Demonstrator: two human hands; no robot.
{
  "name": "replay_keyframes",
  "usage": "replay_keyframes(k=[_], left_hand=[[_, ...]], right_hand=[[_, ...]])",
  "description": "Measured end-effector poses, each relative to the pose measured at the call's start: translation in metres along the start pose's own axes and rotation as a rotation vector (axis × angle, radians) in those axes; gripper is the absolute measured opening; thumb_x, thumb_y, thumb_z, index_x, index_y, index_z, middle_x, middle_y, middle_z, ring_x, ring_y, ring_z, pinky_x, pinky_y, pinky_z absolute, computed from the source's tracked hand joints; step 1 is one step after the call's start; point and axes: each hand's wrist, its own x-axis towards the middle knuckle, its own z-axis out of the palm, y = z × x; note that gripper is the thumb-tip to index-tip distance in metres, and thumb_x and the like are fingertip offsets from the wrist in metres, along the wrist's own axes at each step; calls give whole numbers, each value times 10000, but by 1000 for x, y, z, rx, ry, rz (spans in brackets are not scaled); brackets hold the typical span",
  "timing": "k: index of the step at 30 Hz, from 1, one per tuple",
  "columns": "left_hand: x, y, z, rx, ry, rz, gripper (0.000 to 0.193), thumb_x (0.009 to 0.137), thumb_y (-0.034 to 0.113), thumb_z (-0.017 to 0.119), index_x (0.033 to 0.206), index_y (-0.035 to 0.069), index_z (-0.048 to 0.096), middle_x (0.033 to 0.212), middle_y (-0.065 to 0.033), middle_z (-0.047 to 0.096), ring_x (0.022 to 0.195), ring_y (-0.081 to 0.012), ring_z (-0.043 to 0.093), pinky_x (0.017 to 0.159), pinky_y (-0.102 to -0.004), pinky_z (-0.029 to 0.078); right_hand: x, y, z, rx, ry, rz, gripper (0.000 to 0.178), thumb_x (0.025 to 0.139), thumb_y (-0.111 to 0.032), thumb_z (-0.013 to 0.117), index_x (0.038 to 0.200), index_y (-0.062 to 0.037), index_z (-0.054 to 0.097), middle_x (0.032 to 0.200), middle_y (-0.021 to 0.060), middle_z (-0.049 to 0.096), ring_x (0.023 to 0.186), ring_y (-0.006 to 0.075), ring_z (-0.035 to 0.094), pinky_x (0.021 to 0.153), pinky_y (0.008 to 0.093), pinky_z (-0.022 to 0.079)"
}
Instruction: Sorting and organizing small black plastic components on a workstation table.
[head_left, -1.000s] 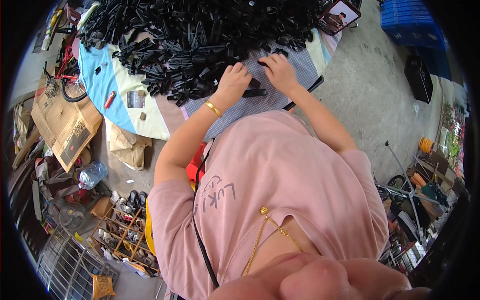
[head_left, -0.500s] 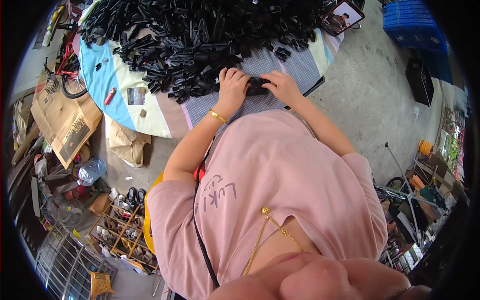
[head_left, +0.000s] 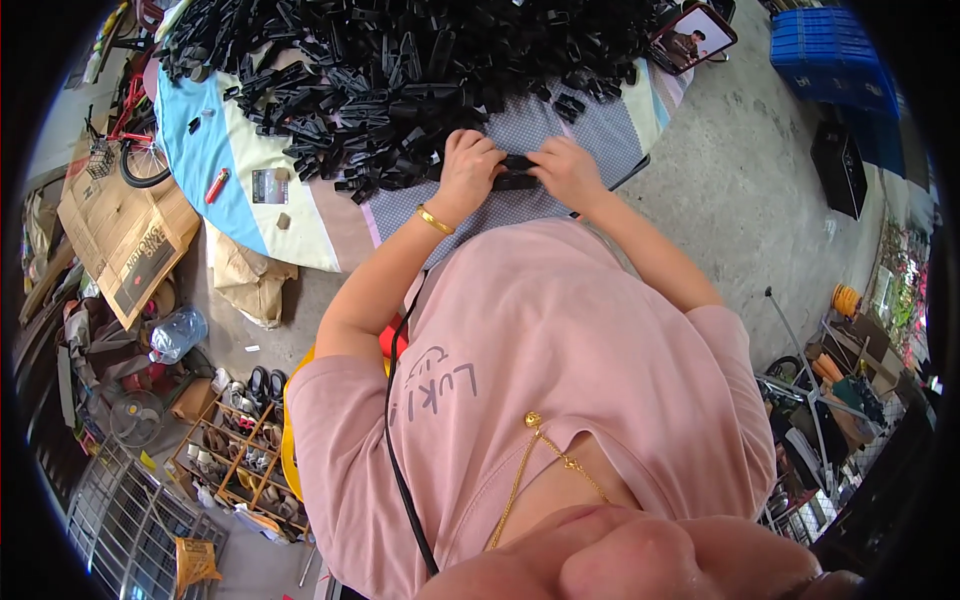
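Note:
My left hand (head_left: 468,174) and my right hand (head_left: 568,174) face each other at the near edge of a cloth-covered table. Between their fingertips they hold a small black plastic piece (head_left: 517,162), one end in each hand. Its exact kind is partly hidden by the fingers. Just below it another dark piece (head_left: 516,182) shows between the hands; whether it is held or lies on the cloth I cannot tell. Beyond my left hand spreads a large heap of black plastic clip-like pieces (head_left: 400,90), whose near edge almost reaches its fingers.
The striped tablecloth (head_left: 335,235) carries a red lighter (head_left: 217,186), a small printed card (head_left: 268,187) and a little brown block (head_left: 284,221) at left. A phone (head_left: 692,40) stands at the far right. Beside the table are flattened cardboard (head_left: 130,240) and blue crates (head_left: 832,60).
My hands stay close together at almost the same spot. The piece between their fingertips now shows slightly apart from the dark one below it. The whole view has shifted slightly.

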Motion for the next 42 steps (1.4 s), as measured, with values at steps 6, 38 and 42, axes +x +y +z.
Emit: replay_keyframes(k=[6, 38, 42], left_hand=[[-2, 1, -4, 55, -35, 52, 202, 694, 119, 707, 889, 75, 683, 872, -32, 613, 968, -241, 525, 957, -431, 355], [30, 21, -31, -522, 158, -354, 282, 754, -11, 678, 992, 18, 530, 915, -115, 593, 722, -231, 607, 641, -320, 506], [38, 17, 9, -883, 24, -699, 487, 768, -56, 662, 1198, 27, 448, 1010, -121, 576, 755, -155, 629, 689, -276, 542]], right_hand=[[8, -3, 8, 40, 19, -59, 163, 703, -128, 720, 832, -46, 663, 831, 57, 560, 839, 250, 561, 719, 348, 481], [15, 10, -10, 298, 41, 434, 267, 891, -241, 588, 1091, -64, 585, 891, 152, 660, 797, 317, 639, 671, 414, 487], [7, 17, -2, 158, -102, 579, 239, 877, -274, 607, 986, -64, 574, 843, 156, 670, 787, 357, 637, 664, 437, 492]])
